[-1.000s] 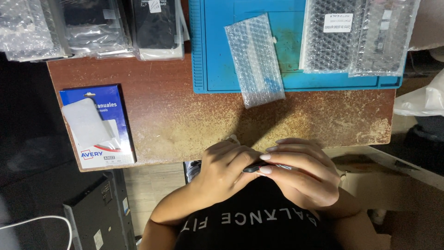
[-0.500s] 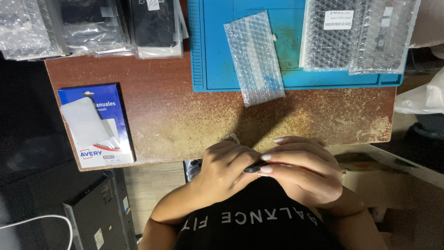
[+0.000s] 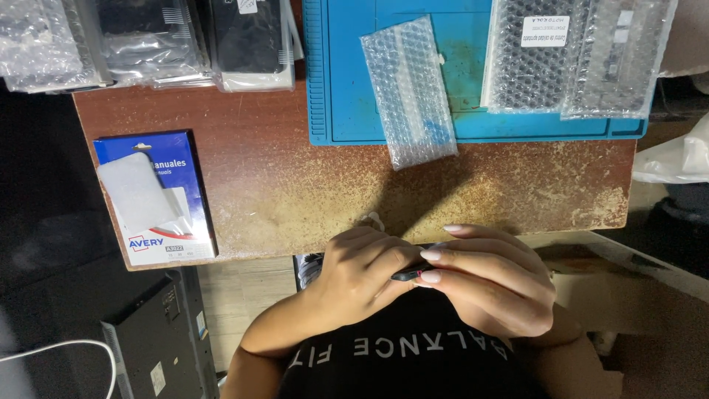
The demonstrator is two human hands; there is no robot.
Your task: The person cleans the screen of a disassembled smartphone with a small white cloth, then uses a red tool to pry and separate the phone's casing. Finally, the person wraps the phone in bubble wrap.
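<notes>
left hand (image 3: 354,277) and right hand (image 3: 491,284): both pinch one slim dark tool (image 3: 410,274) at the near table (image 3: 295,192) edge | one blue mat (image 3: 347,89) | one bubble-wrap pouch (image 3: 410,92) lying across it | one blue label box (image 3: 159,196)

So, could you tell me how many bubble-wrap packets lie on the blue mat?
3: one packet slanting over the blue mat front edge, two more side by side at its far right, partly cropped.
</notes>
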